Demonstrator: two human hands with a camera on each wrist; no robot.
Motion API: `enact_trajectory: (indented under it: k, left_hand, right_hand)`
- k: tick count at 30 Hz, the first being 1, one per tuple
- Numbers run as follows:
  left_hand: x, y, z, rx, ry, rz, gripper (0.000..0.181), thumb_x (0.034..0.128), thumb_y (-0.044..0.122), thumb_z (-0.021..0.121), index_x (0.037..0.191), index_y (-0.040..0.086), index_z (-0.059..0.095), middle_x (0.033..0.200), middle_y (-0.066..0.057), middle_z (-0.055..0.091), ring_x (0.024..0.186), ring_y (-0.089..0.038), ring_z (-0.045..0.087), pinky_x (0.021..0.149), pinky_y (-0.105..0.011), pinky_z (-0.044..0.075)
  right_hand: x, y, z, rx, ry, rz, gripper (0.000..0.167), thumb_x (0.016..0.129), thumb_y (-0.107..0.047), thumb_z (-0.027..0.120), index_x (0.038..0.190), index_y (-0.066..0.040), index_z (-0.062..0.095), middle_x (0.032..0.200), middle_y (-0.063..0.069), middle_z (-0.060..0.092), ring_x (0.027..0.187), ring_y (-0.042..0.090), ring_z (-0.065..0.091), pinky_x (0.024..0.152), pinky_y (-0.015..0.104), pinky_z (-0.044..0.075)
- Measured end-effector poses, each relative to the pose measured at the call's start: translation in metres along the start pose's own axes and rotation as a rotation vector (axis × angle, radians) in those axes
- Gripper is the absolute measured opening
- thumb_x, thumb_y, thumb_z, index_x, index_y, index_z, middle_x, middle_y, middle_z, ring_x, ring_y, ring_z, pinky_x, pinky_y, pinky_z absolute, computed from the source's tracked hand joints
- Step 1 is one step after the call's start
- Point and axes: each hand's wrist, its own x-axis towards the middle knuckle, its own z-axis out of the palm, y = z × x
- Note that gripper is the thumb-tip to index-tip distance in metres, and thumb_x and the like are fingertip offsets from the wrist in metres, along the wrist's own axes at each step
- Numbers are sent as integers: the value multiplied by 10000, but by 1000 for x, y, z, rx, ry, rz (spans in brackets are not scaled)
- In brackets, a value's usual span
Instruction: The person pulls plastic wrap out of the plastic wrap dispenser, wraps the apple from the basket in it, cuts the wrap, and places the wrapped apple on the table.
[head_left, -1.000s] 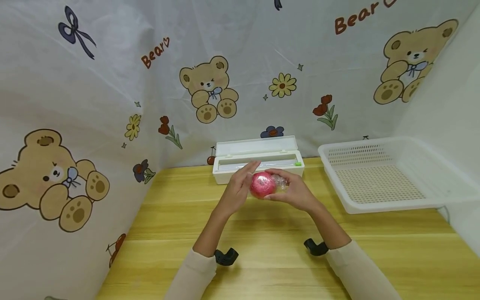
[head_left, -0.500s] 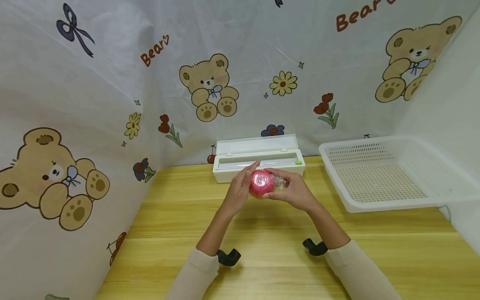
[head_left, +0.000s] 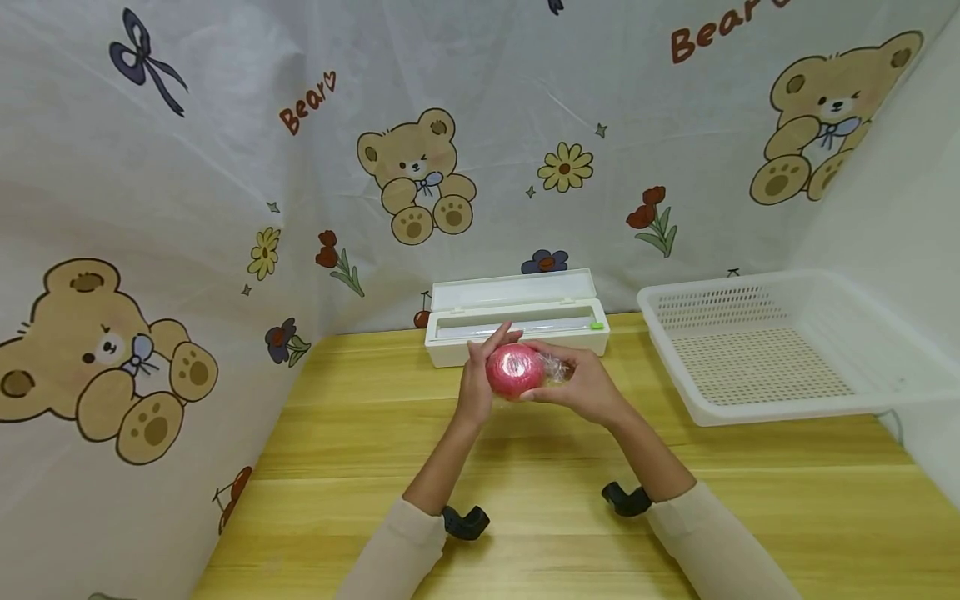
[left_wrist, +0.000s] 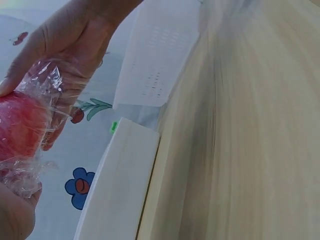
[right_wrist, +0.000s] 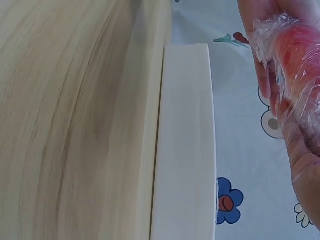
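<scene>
A round red fruit (head_left: 514, 370), apple-like and wrapped in clear cling film (left_wrist: 45, 75), is held above the table between both hands. My right hand (head_left: 585, 383) grips it from the right, thumb on the near side and fingers behind. Bunched film gathers at that palm. On the left, my left hand (head_left: 480, 379) lies along the fruit, its palm and rather straight fingers against the wrap. The left wrist view shows the right thumb on the fruit and loose film around it. In the right wrist view, the left fingers (right_wrist: 265, 85) lie along crinkled film.
Behind the hands stands a long white cling film box (head_left: 446, 355), lid raised, with a white roll inside and a green slider (head_left: 596, 327) at its right. A white perforated basket (head_left: 795, 412) sits at the right. The wooden table (head_left: 337, 433) meets a bear-print cloth (head_left: 495, 83).
The fruit has shifted slightly left in the hands and turned. My left hand has tilted more upright and moved a little right, its palm sliding along the wrap. My right hand keeps its hold.
</scene>
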Motion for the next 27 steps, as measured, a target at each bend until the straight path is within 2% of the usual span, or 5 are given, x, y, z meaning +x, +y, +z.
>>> enact_trajectory:
  k: [5, 16, 22, 24, 27]
  left_hand:
    - [-2, -3, 4, -98, 29, 17, 738, 1095, 410, -34, 1520, 70, 464, 1438, -202, 552, 1361, -368, 492, 1091, -448, 461]
    - [-3, 0, 7, -191, 82, 14, 730, 1090, 356, -64, 1534, 61, 435, 1505, -179, 502, 1414, -336, 440, 1144, -439, 401]
    - [1, 0, 2, -138, 2, -41, 683, 1096, 470, 33, 1559, 142, 414, 1505, -134, 504, 1407, -303, 446, 1119, -427, 435]
    - [1, 0, 0, -108, -13, -38, 638, 1110, 426, 58, 1566, 140, 400, 1510, -141, 496, 1412, -317, 439, 1119, -447, 433]
    - [0, 0, -2, -67, 12, -29, 570, 1129, 325, 95, 1558, 123, 410, 1501, -144, 509, 1408, -328, 449, 1122, -482, 423]
  right_hand:
    - [-1, 0, 4, 23, 5, 17, 687, 750, -212, 927, 1381, -213, 654, 1331, 65, 666, 1170, 313, 630, 931, 406, 576]
    - [-1, 4, 12, 93, 40, 33, 660, 771, -211, 913, 1378, -178, 657, 1348, 77, 655, 1183, 300, 630, 928, 347, 574]
    - [0, 3, 7, 20, 64, 25, 656, 764, -239, 917, 1367, -177, 665, 1332, 87, 663, 1159, 315, 641, 915, 407, 583]
    - [0, 3, 5, -1, 63, 24, 672, 764, -254, 917, 1378, -185, 655, 1353, 86, 650, 1177, 320, 631, 927, 428, 577]
    - [0, 3, 1, -23, 71, 23, 689, 764, -279, 916, 1392, -198, 644, 1378, 89, 631, 1211, 330, 608, 948, 460, 563]
